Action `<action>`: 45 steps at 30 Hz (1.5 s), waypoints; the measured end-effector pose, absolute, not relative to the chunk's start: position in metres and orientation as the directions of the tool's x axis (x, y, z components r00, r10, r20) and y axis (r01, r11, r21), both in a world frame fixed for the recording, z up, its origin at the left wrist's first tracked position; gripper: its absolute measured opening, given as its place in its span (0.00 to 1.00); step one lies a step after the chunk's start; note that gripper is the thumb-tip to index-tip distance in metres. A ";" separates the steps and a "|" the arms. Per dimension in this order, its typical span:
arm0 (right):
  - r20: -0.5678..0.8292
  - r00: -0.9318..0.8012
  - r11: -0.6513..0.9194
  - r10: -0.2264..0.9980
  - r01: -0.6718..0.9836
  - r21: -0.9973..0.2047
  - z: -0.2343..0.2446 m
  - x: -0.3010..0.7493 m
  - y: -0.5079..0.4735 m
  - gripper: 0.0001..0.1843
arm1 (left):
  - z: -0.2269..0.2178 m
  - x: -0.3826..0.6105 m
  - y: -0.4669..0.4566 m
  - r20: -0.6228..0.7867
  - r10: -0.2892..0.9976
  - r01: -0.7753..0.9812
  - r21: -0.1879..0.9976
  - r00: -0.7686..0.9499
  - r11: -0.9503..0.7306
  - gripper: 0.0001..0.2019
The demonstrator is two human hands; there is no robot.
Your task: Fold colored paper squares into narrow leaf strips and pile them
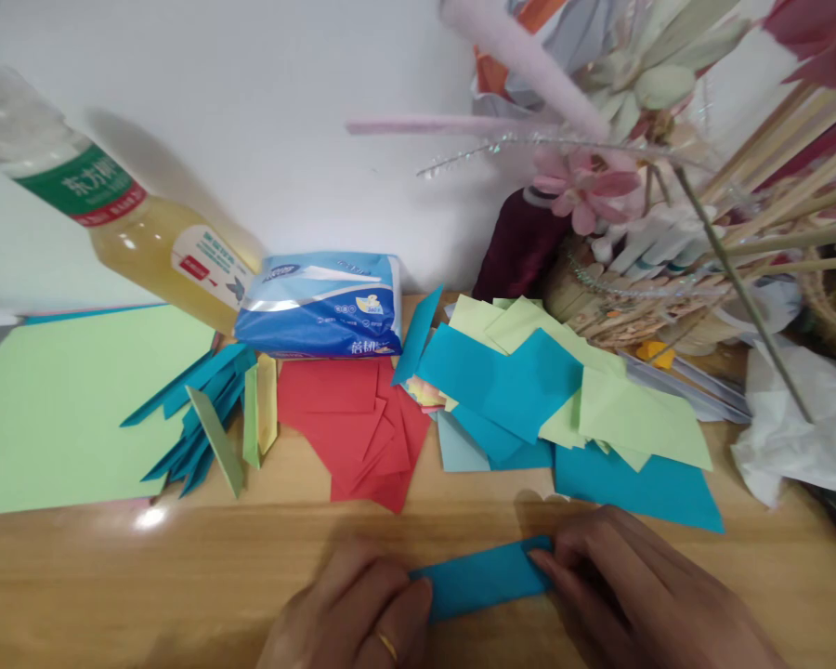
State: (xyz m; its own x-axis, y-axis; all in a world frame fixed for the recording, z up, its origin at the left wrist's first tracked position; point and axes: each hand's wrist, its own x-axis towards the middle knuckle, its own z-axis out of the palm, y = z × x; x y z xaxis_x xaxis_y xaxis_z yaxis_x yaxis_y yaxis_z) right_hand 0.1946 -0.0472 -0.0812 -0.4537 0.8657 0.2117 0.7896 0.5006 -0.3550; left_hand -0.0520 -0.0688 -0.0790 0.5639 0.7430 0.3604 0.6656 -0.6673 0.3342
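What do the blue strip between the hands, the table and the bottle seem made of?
Blue strip: matte paper, creased flat with sharp edges. Table: wood or wood-look laminate, glossy, with grain and glare. Bottle: probably clear plastic; liquid shows through.

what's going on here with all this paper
A person's left hand and right hand each press one end of a folded blue paper strip lying flat on the wooden table. Behind it lie red paper squares, a pile of blue and green pieces, and a bunch of folded blue strips beside a large green sheet.
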 end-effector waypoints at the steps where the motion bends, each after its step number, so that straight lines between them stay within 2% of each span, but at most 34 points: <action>1: 0.202 -0.457 0.499 0.866 0.792 -0.351 -0.081 0.194 -0.047 0.14 | -0.079 -0.051 -0.068 0.362 0.737 0.664 0.326 0.570 -0.673 0.06; 9: 0.237 -0.453 0.510 0.860 0.784 -0.353 -0.073 0.192 -0.047 0.12 | -0.076 -0.048 -0.067 0.305 0.776 0.758 0.203 0.553 -0.620 0.10; 14: 0.302 -0.464 0.544 0.833 0.790 -0.284 -0.073 0.191 -0.046 0.14 | -0.069 -0.040 -0.062 0.412 0.613 0.643 0.081 0.674 -0.762 0.14; 19: 0.396 -0.461 0.571 0.794 0.790 -0.226 -0.072 0.189 -0.046 0.17 | -0.074 -0.037 -0.067 0.286 0.586 0.616 -0.023 0.759 -0.787 0.13; 22: 0.478 -0.516 0.632 0.711 0.766 -0.113 -0.067 0.187 -0.054 0.11 | -0.076 -0.037 -0.070 0.240 0.597 0.626 -0.062 0.765 -0.778 0.13; 24: 0.449 -0.651 0.741 0.611 0.670 -0.037 -0.062 0.185 -0.063 0.12 | -0.076 -0.036 -0.071 0.218 0.607 0.633 -0.073 0.764 -0.771 0.11; 27: 0.280 -0.819 0.854 0.502 0.520 -0.012 -0.058 0.181 -0.076 0.22 | -0.076 -0.036 -0.071 0.203 0.614 0.637 -0.075 0.763 -0.767 0.06; 29: 0.206 -0.832 0.852 0.516 0.524 -0.017 -0.059 0.179 -0.081 0.28 | -0.075 -0.036 -0.071 0.184 0.611 0.633 -0.097 0.770 -0.768 0.09; 31: 0.184 -0.826 0.842 0.532 0.540 -0.011 -0.061 0.180 -0.082 0.29 | -0.073 -0.037 -0.073 0.154 0.605 0.623 -0.134 0.781 -0.771 0.13; 35: 0.190 -0.835 0.842 0.517 0.536 0.061 -0.067 0.192 -0.077 0.27 | -0.067 -0.042 -0.081 0.175 0.592 0.618 -0.208 0.786 -0.758 0.13; 39: 0.208 -0.783 0.771 0.587 0.618 0.151 -0.072 0.212 -0.073 0.27 | -0.061 -0.044 -0.094 0.248 0.563 0.615 -0.300 0.789 -0.729 0.11; 45: 0.227 -0.736 0.722 0.637 0.674 0.156 -0.075 0.222 -0.078 0.31 | -0.064 -0.041 -0.106 0.212 0.542 0.575 -0.437 0.813 -0.692 0.13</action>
State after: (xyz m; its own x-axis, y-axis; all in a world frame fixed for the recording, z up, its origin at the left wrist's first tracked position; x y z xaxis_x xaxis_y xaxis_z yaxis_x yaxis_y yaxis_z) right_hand 0.2216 -0.0777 -0.0746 -0.7362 0.6374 0.2272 0.6736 0.7224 0.1562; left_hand -0.0413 -0.1064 -0.0638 0.8131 0.5421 0.2121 0.5751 -0.6916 -0.4370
